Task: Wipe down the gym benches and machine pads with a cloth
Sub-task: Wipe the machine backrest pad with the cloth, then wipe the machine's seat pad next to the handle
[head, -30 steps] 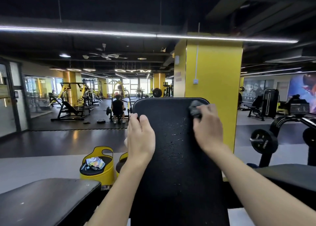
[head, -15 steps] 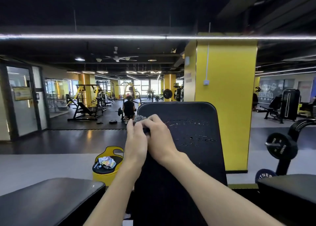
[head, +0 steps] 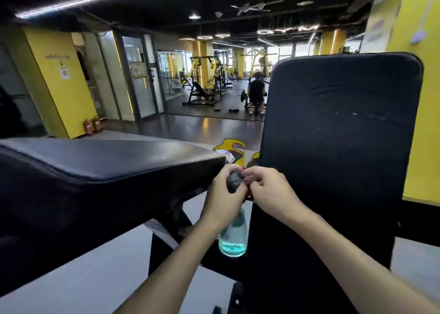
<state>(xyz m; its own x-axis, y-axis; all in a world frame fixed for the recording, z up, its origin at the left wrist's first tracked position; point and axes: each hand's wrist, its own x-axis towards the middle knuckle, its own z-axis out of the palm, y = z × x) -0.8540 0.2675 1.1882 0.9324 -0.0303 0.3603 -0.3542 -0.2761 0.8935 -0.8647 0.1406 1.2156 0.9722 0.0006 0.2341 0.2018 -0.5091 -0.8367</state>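
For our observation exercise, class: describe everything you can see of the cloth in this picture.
The cloth is dark grey and looks soft and fuzzy. It is crumpled into a wad, gripped in the left hand, with curled fingers of the right hand close beside it; whether they touch it cannot be told. It is held in the air by the corner of the flat pad, just above a bottle.
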